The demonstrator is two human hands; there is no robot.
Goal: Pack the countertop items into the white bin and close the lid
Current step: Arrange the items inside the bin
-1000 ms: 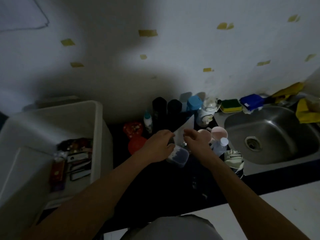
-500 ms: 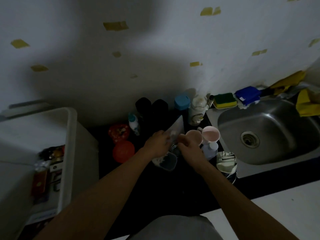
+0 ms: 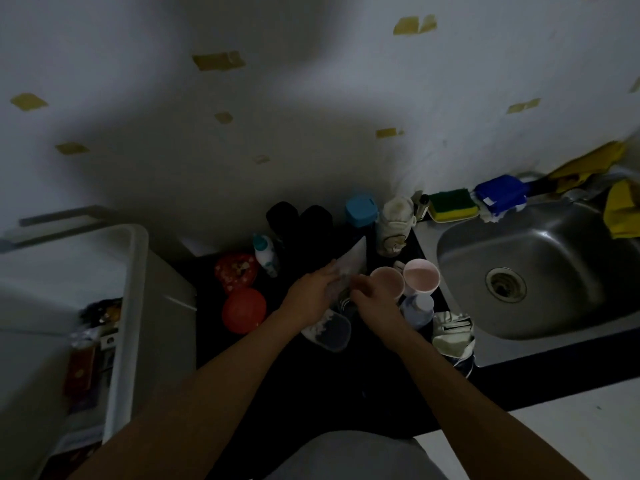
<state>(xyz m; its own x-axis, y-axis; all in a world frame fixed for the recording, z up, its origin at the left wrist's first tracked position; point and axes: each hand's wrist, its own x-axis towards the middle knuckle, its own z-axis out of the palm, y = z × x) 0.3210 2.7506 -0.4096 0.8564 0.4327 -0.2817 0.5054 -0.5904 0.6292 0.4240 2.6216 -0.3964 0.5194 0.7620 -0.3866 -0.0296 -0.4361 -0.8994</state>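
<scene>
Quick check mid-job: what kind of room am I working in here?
Most likely a small, dimly lit home kitchen: a steel sink is set into a dark countertop, and a yellow-green dish sponge sits on the ledge behind the basin.

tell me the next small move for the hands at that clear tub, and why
Probably lift the white packet and swing it left toward the white bin. The left hand grips the packet, the right hand meets it just above the clear tub, and the bin stands open with items inside. The right hand's grip is hidden.
</scene>
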